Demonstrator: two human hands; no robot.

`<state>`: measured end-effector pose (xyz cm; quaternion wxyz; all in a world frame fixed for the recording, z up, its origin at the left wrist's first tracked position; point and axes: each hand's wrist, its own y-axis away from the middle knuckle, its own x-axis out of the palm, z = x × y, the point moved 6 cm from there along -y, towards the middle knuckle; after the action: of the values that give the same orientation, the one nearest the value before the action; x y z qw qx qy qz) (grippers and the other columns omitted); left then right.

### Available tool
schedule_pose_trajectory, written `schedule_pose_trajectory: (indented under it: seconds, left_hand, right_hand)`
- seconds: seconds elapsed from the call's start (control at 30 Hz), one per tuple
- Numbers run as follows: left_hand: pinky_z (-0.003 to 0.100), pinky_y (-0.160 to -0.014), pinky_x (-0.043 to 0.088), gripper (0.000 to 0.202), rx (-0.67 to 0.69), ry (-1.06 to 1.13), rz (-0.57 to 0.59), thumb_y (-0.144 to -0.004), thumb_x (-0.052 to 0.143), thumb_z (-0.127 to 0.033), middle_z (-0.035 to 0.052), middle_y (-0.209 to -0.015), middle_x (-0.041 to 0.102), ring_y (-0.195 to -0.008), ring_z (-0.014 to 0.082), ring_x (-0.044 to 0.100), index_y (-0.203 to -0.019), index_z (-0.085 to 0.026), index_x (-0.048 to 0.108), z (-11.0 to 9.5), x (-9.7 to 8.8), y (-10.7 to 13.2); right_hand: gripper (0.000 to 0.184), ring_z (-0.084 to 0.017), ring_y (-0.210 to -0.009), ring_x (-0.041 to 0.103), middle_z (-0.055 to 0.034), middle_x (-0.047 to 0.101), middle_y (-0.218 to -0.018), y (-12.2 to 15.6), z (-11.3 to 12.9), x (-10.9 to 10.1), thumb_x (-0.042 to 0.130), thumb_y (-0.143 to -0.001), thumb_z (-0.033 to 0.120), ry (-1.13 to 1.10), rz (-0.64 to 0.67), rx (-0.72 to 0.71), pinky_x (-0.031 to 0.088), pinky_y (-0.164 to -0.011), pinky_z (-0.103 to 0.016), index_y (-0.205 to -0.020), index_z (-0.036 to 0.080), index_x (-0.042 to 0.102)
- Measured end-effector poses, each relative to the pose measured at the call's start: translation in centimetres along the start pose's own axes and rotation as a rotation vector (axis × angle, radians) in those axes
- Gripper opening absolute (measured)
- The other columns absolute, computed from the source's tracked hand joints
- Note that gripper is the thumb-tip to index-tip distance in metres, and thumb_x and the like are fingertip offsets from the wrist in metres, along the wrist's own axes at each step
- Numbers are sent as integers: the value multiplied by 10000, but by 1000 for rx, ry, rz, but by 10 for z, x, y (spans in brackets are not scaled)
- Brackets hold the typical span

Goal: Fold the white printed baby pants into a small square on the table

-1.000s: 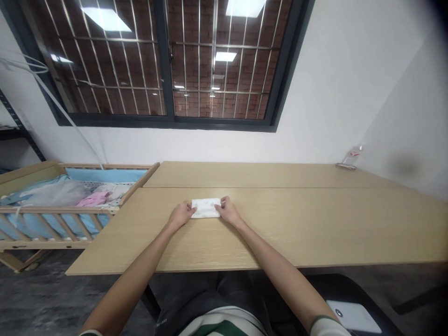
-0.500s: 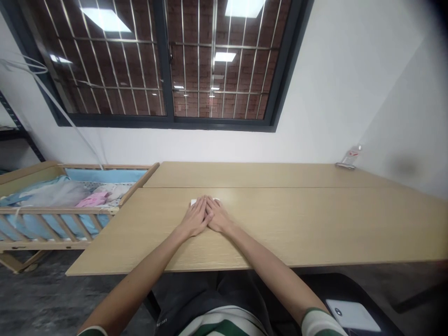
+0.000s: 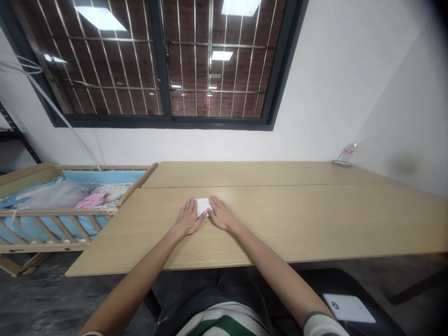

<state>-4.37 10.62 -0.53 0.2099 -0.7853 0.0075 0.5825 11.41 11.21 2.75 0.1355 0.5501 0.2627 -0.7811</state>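
A small white folded cloth or tissue (image 3: pixel 202 207) lies flat on the light wooden table (image 3: pixel 297 219); its exact kind I cannot make out. My left hand (image 3: pixel 189 217) rests open on its left edge, fingers stretched forward. On the opposite edge lies my right hand (image 3: pixel 220 213), also flat and open. Both thumbs point inward over the near edge of the white piece, close to each other. The middle of the piece shows between the hands, while its sides are partly covered by them.
A wooden crib (image 3: pixel 66 212) with blue lining and pink cloth stands left of the table. At the back right is a clear plastic bottle (image 3: pixel 349 150) beside a flat item. A white phone (image 3: pixel 349 308) lies on a black chair (image 3: pixel 325 280) below the table's front edge.
My hands were side by side with fingertips together, covering most of the white piece. They have slid apart to its left and right edges, uncovering its middle.
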Motion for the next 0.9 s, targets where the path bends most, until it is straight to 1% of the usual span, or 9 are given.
schedule_pose_trajectory:
  seconds: [0.13,0.23,0.33,0.43,0.5,0.57,0.7,0.8,0.9]
  left_hand:
    - [531,-1219,205,871,2,-15,-34,-997,186,-638,316,-1620,219,-1544,372,166,-1535,43,253,0,-7,2]
    - [516,-1220,208,805,61,-18,-60,-997,263,-623,264,-1640,231,-1549,353,165,-1536,-26,291,-5,-19,4]
    - [502,-1195,253,724,133,2,-68,-997,303,-616,219,-1613,337,-1514,340,276,-1500,-100,378,-10,-30,5]
    - [497,-1150,310,702,145,22,-58,-981,352,-640,211,-1530,469,-1431,334,417,-1464,-135,421,-12,-34,7]
    - [503,-1128,328,726,133,29,-48,-952,417,-660,220,-1499,501,-1398,348,453,-1449,-131,433,-11,-32,7]
    - [514,-1117,331,743,119,39,-42,-921,489,-654,233,-1494,501,-1387,367,461,-1436,-119,444,-9,-30,7]
    - [506,-1117,325,620,97,72,-47,-920,561,-488,221,-1467,531,-1364,354,482,-1416,-130,460,-6,-29,5]
    - [474,-1113,337,420,94,115,-64,-941,523,-333,159,-1397,601,-1320,301,522,-1333,-183,532,-7,-33,3]
    - [465,-1113,338,292,77,174,-107,-974,455,-276,117,-1331,642,-1285,279,540,-1224,-227,598,-7,-42,2]
  right_hand:
    - [701,-295,-1546,201,-218,247,-1641,2,-6,0,270,-1048,492,-65,-18,3,195,-1246,-469,-1575,30,292]
    - [686,-300,-1549,186,-216,236,-1648,3,-5,-2,305,-1046,491,-73,-61,-25,197,-1242,-486,-1572,50,305]
    - [635,-302,-1549,177,-179,228,-1663,5,-1,-7,376,-1030,476,-55,-122,-91,196,-1234,-504,-1550,110,367]
    - [618,-310,-1512,273,-176,320,-1630,7,0,-8,470,-992,472,-67,-122,-130,236,-1216,-506,-1512,142,430]
    - [667,-323,-1476,342,-199,392,-1586,8,-2,-7,555,-940,451,-95,-94,-119,269,-1200,-506,-1509,127,431]
    - [702,-328,-1453,381,-210,431,-1557,7,-5,-5,610,-882,376,-128,-80,-106,292,-1191,-500,-1508,114,429]
    - [689,-317,-1379,477,-194,516,-1491,3,-13,-5,604,-791,212,-212,-135,-93,347,-1163,-484,-1463,120,480]
    - [634,-295,-1281,561,-170,604,-1393,-1,-19,-7,585,-762,151,-288,-206,-91,408,-1110,-464,-1394,140,541]
    - [511,-258,-1155,622,-134,679,-1254,-3,-21,-10,557,-770,112,-352,-232,-95,462,-1031,-415,-1276,156,610]
